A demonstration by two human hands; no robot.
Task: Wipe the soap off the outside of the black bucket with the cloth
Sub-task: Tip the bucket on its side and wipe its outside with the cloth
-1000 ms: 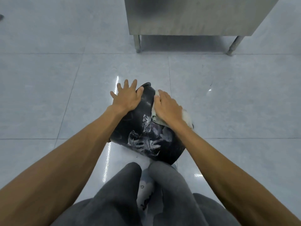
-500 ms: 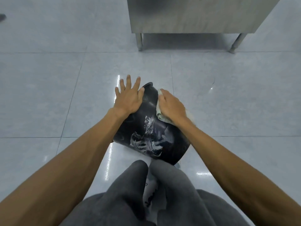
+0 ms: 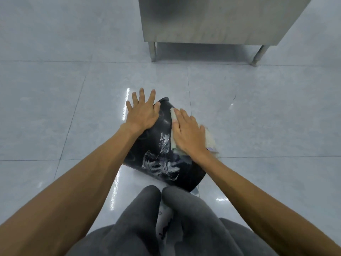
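- Metal table [image 3: 212,19] at 1 o'clock; our knees [image 3: 147,209] block the black bucket [image 3: 158,145].
- Left hand [image 3: 143,113] spread; our flat right hand [image 3: 188,133] slid the cloth [image 3: 209,139] nearer.

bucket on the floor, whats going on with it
A person is wiping a black bucket that lies on its side on the floor. The left hand rests flat on the bucket, fingers spread, steadying it. The right hand presses a cloth flat against the bucket's outside. White soap streaks show on the part nearer the person, so the wipe is not done.
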